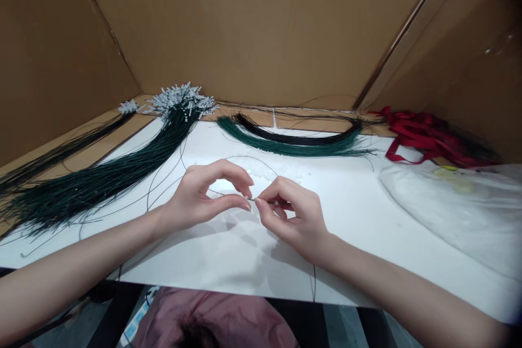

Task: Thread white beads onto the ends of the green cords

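Note:
At the middle of the white board, my left hand [204,194] pinches a tiny white bead [247,197] between thumb and forefinger. Thumb and fingers of my right hand [294,215] are closed on a thin dark wire [252,199], just beside the bead. The fingertips of both hands are almost touching. More wire loops out behind the hands and over the near edge. Small whitish specks show among the right fingers, too small to make out. Loose white beads [261,167] are scattered on the board just beyond my hands.
A large bundle of green wires [122,174] with white beaded tips lies left, beside a thinner bundle [81,144]. Bare green and black wires [285,147] curve behind. Red ribbon [424,133] and a clear plastic bag [457,217] are right. Cardboard walls [261,27] enclose the board.

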`<state>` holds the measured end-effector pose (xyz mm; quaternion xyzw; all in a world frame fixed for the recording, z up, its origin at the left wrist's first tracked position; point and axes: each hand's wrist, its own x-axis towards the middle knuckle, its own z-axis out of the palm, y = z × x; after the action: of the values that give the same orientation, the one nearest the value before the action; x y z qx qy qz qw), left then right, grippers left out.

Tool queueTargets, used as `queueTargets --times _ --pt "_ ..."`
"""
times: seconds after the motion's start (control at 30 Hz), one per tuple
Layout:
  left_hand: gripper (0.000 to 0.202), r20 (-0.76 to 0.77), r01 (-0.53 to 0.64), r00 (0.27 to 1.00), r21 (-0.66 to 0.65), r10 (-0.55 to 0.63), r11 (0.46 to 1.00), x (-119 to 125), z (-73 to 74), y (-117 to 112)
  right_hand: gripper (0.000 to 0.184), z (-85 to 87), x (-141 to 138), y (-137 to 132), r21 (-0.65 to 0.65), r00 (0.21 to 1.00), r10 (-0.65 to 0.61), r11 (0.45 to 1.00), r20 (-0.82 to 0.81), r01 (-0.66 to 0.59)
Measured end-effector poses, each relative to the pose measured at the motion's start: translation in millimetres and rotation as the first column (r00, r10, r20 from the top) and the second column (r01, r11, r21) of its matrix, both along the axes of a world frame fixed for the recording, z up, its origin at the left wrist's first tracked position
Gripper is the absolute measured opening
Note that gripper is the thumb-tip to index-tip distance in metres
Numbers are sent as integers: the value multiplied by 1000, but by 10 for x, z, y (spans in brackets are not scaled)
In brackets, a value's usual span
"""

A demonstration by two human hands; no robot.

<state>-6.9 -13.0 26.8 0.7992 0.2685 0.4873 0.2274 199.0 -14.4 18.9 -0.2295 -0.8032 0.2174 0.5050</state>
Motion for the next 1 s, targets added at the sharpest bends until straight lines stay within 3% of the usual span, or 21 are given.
queueTargets --times 1.0 --pt "27 -53 14 999 46 -12 999 -8 -12 10 18 -19 3 9 4 1000 0 1000 17 -1"
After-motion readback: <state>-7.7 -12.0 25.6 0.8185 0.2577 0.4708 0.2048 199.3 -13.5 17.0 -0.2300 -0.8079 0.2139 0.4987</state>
